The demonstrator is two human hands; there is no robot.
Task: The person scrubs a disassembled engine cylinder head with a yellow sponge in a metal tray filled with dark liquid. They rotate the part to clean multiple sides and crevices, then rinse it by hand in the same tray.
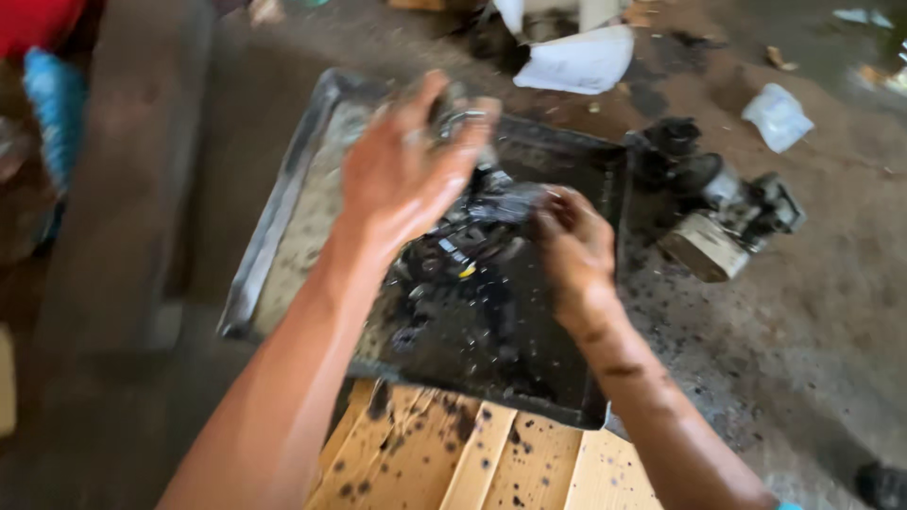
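- Grease covers both of my hands over one shallow metal tray (283,203) half full of black oil.
- My left hand (402,170), at 12 o'clock of the tray, has its fingers curled round a small shiny metal part (463,118); motion blur hides how tightly.
- My right hand (572,246), at 3 o'clock, pinches the edge of an oily black engine piece (463,241) sitting mid-tray.
- I judge that piece heavy, stiff and very slippery; best gripped on its solid edges, not on the thin wires.
- One more greasy engine assembly (723,212) lies on the floor at 3 o'clock, just beside the tray.
- One oil-spotted wooden board (482,463) sits at 6 o'clock, under the tray's edge.
- Count: two hands, one tray, two engine pieces, one small part.
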